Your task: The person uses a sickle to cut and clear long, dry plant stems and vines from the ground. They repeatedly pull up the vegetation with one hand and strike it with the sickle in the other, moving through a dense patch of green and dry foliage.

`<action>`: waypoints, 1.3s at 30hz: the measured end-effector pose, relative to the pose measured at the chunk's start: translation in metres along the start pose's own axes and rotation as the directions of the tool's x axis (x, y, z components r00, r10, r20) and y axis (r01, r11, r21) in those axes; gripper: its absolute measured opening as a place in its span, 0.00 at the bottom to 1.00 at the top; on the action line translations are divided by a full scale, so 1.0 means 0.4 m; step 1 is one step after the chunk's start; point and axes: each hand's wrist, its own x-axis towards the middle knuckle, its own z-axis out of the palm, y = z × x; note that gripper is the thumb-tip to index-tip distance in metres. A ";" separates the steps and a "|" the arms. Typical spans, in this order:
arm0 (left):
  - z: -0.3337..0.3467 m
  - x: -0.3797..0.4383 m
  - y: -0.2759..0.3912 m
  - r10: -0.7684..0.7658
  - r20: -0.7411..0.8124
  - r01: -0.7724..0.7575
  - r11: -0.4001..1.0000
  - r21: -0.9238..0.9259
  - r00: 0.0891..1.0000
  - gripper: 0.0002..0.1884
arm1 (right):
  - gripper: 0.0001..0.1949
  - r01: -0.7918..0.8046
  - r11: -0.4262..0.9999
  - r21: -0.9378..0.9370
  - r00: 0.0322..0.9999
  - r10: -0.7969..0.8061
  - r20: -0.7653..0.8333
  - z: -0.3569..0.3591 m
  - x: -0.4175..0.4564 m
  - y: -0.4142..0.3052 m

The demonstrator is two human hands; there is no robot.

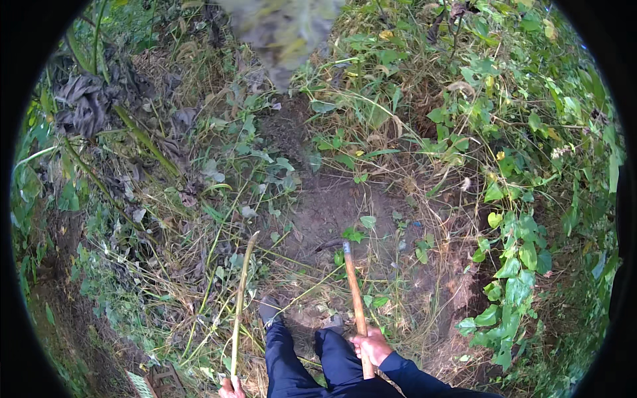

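My right hand [372,346] is closed around the wooden handle [356,288] of a sickle. Its dark curved blade [330,244] points left from the far end of the handle, just above the bare soil. At the bottom edge, my left hand [232,387] grips the lower end of a long, pale plant stalk [242,298]. The stalk stands nearly upright in the picture, left of my legs. Thin green stems cross the ground between the stalk and the sickle.
A trodden dirt path [323,209] runs ahead of my shoes. Thick green stems with withered dark leaves [87,104] stand at the upper left. Leafy vines [517,258] hang along the right. A blurred leaf [283,30] is close at the top. A slatted object [164,380] lies at the lower left.
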 end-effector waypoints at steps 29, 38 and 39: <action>0.274 -0.051 0.567 0.435 0.354 -0.550 0.754 0.359 0.828 0.25 | 0.10 0.568 0.811 -0.140 0.807 -0.582 -0.101 -0.104 0.218 -0.372; 0.546 0.023 0.824 0.643 0.280 -0.702 0.658 0.273 0.712 0.19 | 0.12 0.369 0.889 -0.272 0.910 -0.405 -0.090 -0.173 0.224 -0.111; 0.572 0.032 0.840 0.643 0.286 -0.704 0.646 0.295 0.710 0.19 | 0.12 0.370 0.889 -0.269 0.913 -0.401 -0.071 -0.187 0.219 -0.108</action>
